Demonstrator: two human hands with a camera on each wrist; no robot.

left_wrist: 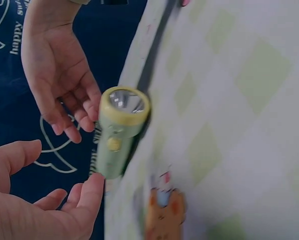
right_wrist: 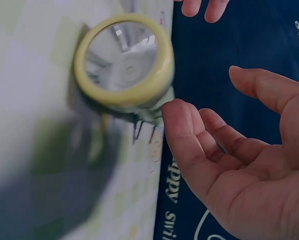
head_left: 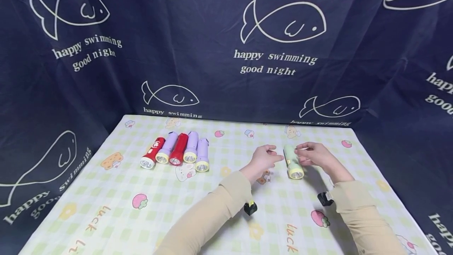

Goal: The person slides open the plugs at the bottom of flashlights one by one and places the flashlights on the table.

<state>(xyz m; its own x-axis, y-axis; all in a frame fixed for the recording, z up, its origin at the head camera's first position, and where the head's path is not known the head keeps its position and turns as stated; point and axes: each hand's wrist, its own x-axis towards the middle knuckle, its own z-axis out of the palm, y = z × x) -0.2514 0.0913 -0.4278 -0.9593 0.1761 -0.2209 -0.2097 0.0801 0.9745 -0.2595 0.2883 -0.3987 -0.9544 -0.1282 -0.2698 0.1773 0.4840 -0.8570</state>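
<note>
A light-green flashlight point(head_left: 291, 157) with a yellow rim and yellow switch lies on the table, its lens end toward the person. To its left is the left hand point(head_left: 262, 161), with thumb and fingers apart and nothing held between them. On the other side the right hand point(head_left: 315, 156) has its fingertips close against the flashlight's body; whether they touch it I cannot tell. In the left wrist view the flashlight point(left_wrist: 114, 145) shows between both hands. The right wrist view shows its lens end point(right_wrist: 162, 65) large, with the right hand's fingers point(right_wrist: 187, 145) loosely bent beside it.
Two red flashlights, one of them point(head_left: 179, 148) between lilac ones, and several lilac flashlights point(head_left: 203, 150) lie in a row at the left. A checked, patterned cloth point(head_left: 148, 223) covers the table. Dark blue curtains point(head_left: 219, 50) with fish drawings hang behind and at the sides.
</note>
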